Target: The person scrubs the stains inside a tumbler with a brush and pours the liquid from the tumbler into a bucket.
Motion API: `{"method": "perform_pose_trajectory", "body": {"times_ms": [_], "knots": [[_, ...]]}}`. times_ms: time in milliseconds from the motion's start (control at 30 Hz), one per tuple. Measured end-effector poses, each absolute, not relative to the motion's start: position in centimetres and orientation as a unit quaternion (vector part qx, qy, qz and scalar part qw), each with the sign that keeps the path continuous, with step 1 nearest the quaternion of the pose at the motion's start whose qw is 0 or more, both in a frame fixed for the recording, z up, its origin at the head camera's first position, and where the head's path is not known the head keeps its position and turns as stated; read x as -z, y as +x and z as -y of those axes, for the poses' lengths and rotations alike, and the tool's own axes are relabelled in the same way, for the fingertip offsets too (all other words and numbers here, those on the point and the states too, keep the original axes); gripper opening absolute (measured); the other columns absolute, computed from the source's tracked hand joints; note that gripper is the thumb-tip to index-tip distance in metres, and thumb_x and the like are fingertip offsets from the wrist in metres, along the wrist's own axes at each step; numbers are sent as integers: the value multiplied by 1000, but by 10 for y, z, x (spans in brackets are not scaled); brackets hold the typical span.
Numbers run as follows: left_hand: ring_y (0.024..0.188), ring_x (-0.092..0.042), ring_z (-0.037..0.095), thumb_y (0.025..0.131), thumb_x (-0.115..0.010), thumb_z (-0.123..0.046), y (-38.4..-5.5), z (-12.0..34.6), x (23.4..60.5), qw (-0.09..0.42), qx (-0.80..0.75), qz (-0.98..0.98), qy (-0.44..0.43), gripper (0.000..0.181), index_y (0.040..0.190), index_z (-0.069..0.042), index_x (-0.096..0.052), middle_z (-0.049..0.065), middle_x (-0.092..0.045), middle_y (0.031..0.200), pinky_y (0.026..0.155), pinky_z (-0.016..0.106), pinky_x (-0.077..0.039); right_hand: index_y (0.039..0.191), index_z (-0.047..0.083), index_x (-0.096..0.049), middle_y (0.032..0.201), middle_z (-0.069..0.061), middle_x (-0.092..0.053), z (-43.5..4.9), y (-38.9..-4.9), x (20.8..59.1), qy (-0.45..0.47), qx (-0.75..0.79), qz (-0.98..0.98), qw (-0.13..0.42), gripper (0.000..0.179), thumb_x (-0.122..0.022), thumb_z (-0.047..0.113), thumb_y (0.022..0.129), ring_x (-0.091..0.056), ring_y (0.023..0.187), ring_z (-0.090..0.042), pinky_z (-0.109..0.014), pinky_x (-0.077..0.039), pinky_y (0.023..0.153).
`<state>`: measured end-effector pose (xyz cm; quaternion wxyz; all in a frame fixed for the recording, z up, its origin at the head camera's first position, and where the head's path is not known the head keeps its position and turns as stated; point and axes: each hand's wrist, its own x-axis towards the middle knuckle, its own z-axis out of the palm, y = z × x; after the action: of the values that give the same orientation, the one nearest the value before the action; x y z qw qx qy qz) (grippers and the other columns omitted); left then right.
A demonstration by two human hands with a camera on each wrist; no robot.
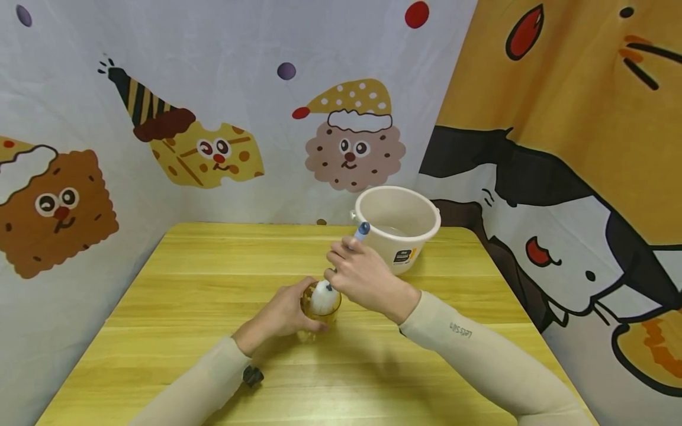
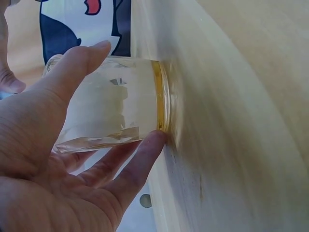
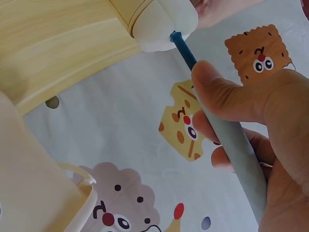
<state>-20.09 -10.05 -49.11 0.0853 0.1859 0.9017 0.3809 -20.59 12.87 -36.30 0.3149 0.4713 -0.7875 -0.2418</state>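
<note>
An amber-tinted clear glass [image 2: 137, 99] stands upright with its base right at the tabletop. My left hand [image 1: 283, 312] holds it from the left side, thumb on the near side and fingers round the far side. In my right hand [image 1: 366, 276] is a cup brush, its grey-blue handle [image 3: 232, 142] gripped with the thumb lying along it. The brush's white sponge head [image 1: 323, 299] sits inside the glass mouth, with the handle slanting up and to the right. Through the glass wall in the left wrist view, the white head shows as a pale mass.
A cream bucket [image 1: 395, 238] with a label stands at the back right of the wooden table [image 1: 213, 278], just beyond my right hand. Cloth printed with cartoon figures hangs behind the table and along its sides. A small black object [image 1: 253, 376] is by the left sleeve.
</note>
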Motion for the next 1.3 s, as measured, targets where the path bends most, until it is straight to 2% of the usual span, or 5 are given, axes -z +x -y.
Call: {"method": "perform_pose_trajectory", "body": {"times_ms": [467, 633, 867, 1067, 1300], "knots": [[105, -73, 16, 81, -110, -37, -199, 98, 492, 71, -386, -900, 189, 82, 147, -14, -66, 6, -81, 129, 89, 41, -63, 93, 30, -86, 106, 6, -83, -134, -203, 360, 469, 252, 787, 312, 12, -95, 22, 91, -70, 113, -19, -39, -45, 110], [109, -74, 17, 81, -110, -36, -199, 98, 493, 68, -389, -899, 189, 84, 150, -15, -65, 7, -81, 132, 91, 42, -64, 93, 30, -87, 105, 6, -83, -135, -202, 360, 469, 249, 789, 309, 13, -96, 21, 90, -70, 113, -19, -39, -46, 113], [104, -73, 17, 82, -110, -33, -199, 99, 494, 59, -393, -896, 201, 94, 160, -21, -59, 8, -81, 131, 86, 38, -61, 93, 29, -87, 104, 6, -83, -136, -201, 363, 475, 239, 789, 307, 16, -98, 20, 85, -70, 111, -19, -40, -48, 115], [101, -71, 16, 82, -110, -32, -199, 99, 495, 53, -397, -892, 211, 92, 159, -23, -59, 8, -81, 131, 82, 34, -58, 92, 29, -87, 104, 5, -84, -136, -199, 361, 477, 230, 790, 309, 17, -99, 19, 85, -71, 110, -19, -41, -48, 118], [102, -71, 15, 82, -110, -32, -200, 99, 496, 48, -397, -890, 218, 91, 157, -22, -60, 7, -81, 129, 83, 34, -59, 90, 28, -86, 102, 6, -83, -136, -198, 362, 483, 223, 786, 314, 17, -98, 18, 84, -71, 108, -19, -40, -50, 117]]}}
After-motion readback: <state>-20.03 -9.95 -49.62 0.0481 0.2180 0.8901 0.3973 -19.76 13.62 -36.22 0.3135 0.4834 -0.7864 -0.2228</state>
